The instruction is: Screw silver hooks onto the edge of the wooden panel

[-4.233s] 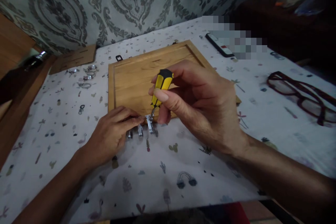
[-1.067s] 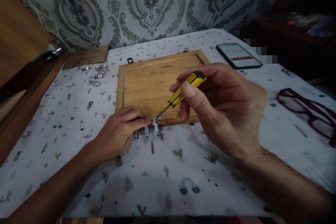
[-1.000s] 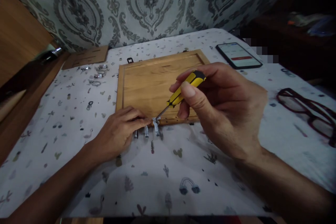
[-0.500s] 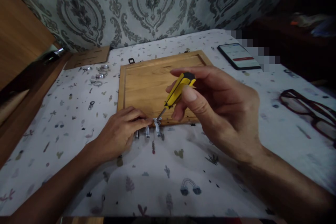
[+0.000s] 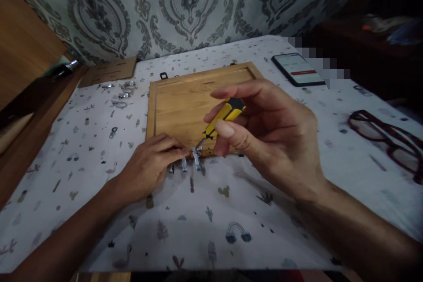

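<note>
In my right hand (image 5: 271, 136) is a small screwdriver (image 5: 220, 121) with a yellow and black handle, held between thumb and fingers. It slants down to the left, its tip at a silver metal toggle latch (image 5: 196, 161) on the near edge of a wooden board (image 5: 185, 105). My left hand (image 5: 155, 165) lies over the board's near left edge, fingers closed together, thumb and forefinger pressed at the latch's left side. Another latch (image 5: 184, 165) hangs from the same edge, with part of a further one beside it. The screw under the tip is too small to make out.
Several loose silver latches (image 5: 124, 92) lie at the left near a cardboard piece (image 5: 109, 70). A small dark metal ring part (image 5: 113, 132) sits closer. On the right are a phone (image 5: 299, 70) and eyeglasses (image 5: 386, 141). A patterned cloth (image 5: 191, 220) covers the table.
The screwdriver handle has tilted lower and my right fingers have shifted around it. Its tip stays at the same latch. My left hand keeps its place; the view has shifted slightly.
</note>
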Demonstrator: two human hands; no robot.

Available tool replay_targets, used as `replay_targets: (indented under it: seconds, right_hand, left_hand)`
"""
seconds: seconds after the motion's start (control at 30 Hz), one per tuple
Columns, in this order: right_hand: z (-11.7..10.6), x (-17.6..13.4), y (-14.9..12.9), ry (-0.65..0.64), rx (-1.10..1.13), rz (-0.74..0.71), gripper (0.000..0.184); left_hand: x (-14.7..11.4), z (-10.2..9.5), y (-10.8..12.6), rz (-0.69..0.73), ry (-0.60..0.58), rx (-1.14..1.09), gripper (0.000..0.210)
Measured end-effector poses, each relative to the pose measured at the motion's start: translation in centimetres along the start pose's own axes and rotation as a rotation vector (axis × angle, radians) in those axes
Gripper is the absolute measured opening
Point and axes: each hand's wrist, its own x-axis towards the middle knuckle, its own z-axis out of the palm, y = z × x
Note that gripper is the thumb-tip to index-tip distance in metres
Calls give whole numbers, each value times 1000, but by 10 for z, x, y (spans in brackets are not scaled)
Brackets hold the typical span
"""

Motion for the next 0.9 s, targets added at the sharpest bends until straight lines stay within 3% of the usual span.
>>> replay_targets:
  seconds: [0.17, 0.33, 0.63, 0.9]
  right_hand:
    - [0, 1, -2, -16, 12, 19, 15]
    - [0, 3, 2, 19, 67, 18, 26]
    - [-2, 1, 1, -76, -16, 21, 23]
    - [2, 0, -4, 121, -93, -77, 19]
  left_hand:
    - [0, 0, -1, 17, -3, 14, 42]
    - [-2, 1, -2, 7, -6, -1, 43]
    - [0, 0, 0, 7, -10, 0, 41]
    - [-1, 1, -2, 18, 9, -13, 42]
